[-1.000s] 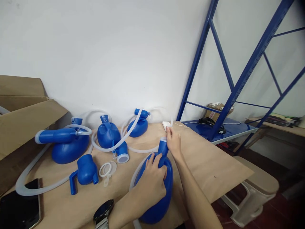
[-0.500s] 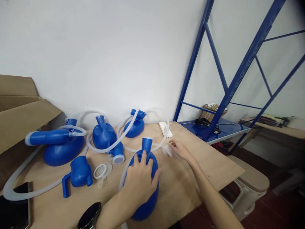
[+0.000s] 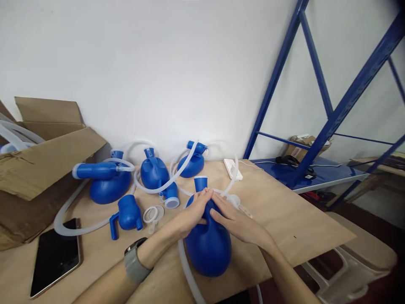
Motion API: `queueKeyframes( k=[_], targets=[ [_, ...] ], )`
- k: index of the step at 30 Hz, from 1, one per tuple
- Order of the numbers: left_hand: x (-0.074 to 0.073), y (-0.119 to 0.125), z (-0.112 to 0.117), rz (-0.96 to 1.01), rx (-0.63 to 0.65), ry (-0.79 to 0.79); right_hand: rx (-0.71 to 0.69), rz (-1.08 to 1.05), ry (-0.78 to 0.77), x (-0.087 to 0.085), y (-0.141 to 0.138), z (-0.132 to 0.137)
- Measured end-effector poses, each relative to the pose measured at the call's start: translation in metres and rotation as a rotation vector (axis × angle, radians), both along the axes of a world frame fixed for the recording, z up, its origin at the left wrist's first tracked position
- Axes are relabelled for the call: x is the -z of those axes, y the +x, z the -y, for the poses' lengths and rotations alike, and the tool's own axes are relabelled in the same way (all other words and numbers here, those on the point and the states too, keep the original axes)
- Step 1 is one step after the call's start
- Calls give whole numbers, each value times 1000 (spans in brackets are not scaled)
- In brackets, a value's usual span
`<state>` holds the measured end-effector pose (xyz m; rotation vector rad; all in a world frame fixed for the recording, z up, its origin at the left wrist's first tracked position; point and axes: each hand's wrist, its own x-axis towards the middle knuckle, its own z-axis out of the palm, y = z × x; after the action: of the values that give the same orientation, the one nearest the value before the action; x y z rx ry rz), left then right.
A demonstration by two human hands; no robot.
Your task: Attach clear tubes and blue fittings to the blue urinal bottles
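Head view: a blue bottle (image 3: 209, 249) stands at the near side of the table (image 3: 284, 211), its open mouth (image 3: 200, 183) pointing to the far side. Over its handle, the left hand (image 3: 194, 211) and right hand (image 3: 237, 219) lean in from either side, fingertips meeting in a peak. Each grip is loose: fingers stretched out, thumb apart, nothing enclosed; whether the palms press on the handle I cannot tell. A watch (image 3: 136, 259) sits on the left wrist.

Just right of the bottle's neck lies a translucent cap (image 3: 234, 199), with a white power strip (image 3: 233, 169) farther off. To the left are a blue spouted part (image 3: 129, 212) and, beside it, a white ring (image 3: 150, 214). Three more blue bottles (image 3: 155, 173) line the far side. At far left is a cardboard box (image 3: 57, 160), with a black tablet (image 3: 58, 255) nearer.
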<state>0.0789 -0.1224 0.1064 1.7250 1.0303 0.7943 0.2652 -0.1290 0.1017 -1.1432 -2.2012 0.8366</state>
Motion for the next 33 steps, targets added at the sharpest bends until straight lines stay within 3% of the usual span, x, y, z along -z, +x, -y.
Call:
queueKeyframes(
  k=[3, 4, 5, 8, 10, 12, 15, 24, 33],
  targets=[
    [-12, -9, -8, 71, 58, -184, 39, -1, 5, 7, -6, 0],
    [-17, -14, -11, 43, 48, -174, 41, 2, 12, 7, -5, -3],
    [-20, -20, -15, -15, -3, -92, 26, 16, 17, 6, -2, -7],
    [-23, -37, -30, -204, -280, 367, -132, 83, 6, -4, 15, -23],
    [-19, -45, -39, -267, -337, 534, -244, 120, -9, -14, 31, -34],
    [-13, -48, -45, -278, -270, 479, -239, 154, 13, -20, 42, -43],
    [-7, -44, -44, -223, -211, 338, -86, 197, 134, -17, 44, -47],
    [-6, -35, -37, -230, -146, 385, 322, 293, 521, 22, 3, -38],
    [-14, -42, -41, -204, -60, 243, 318, 317, 574, 27, 5, -48]
  ],
)
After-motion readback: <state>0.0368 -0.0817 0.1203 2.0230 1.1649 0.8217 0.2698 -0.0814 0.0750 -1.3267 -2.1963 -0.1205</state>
